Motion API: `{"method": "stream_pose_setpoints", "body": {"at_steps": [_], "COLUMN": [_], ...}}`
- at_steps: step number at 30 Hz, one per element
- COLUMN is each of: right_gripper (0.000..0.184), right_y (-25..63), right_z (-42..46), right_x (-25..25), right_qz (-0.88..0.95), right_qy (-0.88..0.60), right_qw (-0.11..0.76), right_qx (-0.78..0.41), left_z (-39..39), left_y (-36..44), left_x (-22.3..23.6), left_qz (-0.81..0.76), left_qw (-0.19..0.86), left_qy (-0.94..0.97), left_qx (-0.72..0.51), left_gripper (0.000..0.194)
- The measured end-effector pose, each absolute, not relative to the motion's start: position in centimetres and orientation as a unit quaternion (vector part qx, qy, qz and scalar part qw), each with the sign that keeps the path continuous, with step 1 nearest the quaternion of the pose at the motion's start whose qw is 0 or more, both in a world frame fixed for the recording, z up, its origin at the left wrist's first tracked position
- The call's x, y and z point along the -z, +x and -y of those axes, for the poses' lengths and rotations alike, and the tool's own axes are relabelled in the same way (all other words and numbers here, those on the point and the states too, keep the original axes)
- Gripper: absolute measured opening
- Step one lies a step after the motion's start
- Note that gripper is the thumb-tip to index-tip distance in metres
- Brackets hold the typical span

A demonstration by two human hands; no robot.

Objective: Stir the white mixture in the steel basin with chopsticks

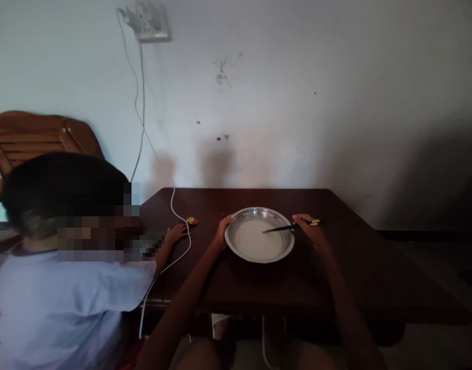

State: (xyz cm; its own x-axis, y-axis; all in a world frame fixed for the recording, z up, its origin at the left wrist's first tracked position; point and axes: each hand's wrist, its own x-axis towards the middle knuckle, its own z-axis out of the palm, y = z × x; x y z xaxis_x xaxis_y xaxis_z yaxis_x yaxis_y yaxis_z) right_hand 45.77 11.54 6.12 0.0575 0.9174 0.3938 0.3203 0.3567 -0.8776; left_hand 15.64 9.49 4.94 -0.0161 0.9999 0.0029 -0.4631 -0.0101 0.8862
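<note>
A round metal bowl point(230, 246) stands on the dark wooden table, partly filled with a white, smooth mixture point(257, 241) like batter. My left hand point(222, 230) grips the bowl's rim on its left side. Dark chopsticks point(284, 227) with yellow ends are held in my right hand point(308, 229), just beyond the right rim. Their tips dip into or rest at the surface of the mixture; which of these, I cannot tell. The fingers of my right hand are closed around the sticks.
To my left sits another person point(66, 298) in a white shirt, one hand point(177, 232) on the table beside a small colourful object point(192, 221). A white cable point(188, 244) crosses the dark table point(355, 267) from the wall socket point(153, 25). A wooden chair point(35, 134) stands behind that person.
</note>
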Motion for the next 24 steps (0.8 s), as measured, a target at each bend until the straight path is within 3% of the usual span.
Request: {"method": "stream_pose_setpoints", "body": {"at_steps": [3, 7, 11, 14, 18, 21, 24], "right_gripper": [0.043, 0.043, 0.05, 0.052, 0.045, 0.041, 0.04], "right_y": [46.9, 44.4, 44.1, 46.4, 46.8, 44.6, 43.9], "right_z": [-11.2, -11.0, -11.5, -11.2, -10.2, -10.0, -10.5], "right_x": [-6.2, -6.3, -6.4, -6.7, -7.0, -7.0, -7.1], "right_qz": [0.651, 0.703, 0.654, 0.613, 0.667, 0.71, 0.695], "right_qy": [-0.465, -0.439, -0.469, -0.486, -0.437, -0.419, -0.439], "right_qw": [0.497, 0.461, 0.531, 0.549, 0.48, 0.462, 0.505], "right_qx": [-0.336, -0.317, -0.267, -0.294, -0.365, -0.326, -0.263], "left_z": [-9.5, -9.2, -9.1, -9.2, -9.2, -9.2, -9.2], "left_y": [15.7, 15.5, 15.4, 15.5, 15.6, 15.5, 15.5], "left_x": [-5.0, -5.4, -5.4, -5.2, -5.2, -5.4, -5.4], "left_qz": [-0.37, -0.374, -0.37, -0.372, -0.368, -0.366, -0.367], "left_qw": [0.599, 0.607, 0.608, 0.609, 0.607, 0.61, 0.611], "left_qy": [0.362, 0.362, 0.363, 0.364, 0.367, 0.369, 0.366], "left_qx": [-0.61, -0.6, -0.602, -0.599, -0.601, -0.597, -0.598], "left_gripper": [0.028, 0.03, 0.031, 0.035, 0.033, 0.034, 0.033]}}
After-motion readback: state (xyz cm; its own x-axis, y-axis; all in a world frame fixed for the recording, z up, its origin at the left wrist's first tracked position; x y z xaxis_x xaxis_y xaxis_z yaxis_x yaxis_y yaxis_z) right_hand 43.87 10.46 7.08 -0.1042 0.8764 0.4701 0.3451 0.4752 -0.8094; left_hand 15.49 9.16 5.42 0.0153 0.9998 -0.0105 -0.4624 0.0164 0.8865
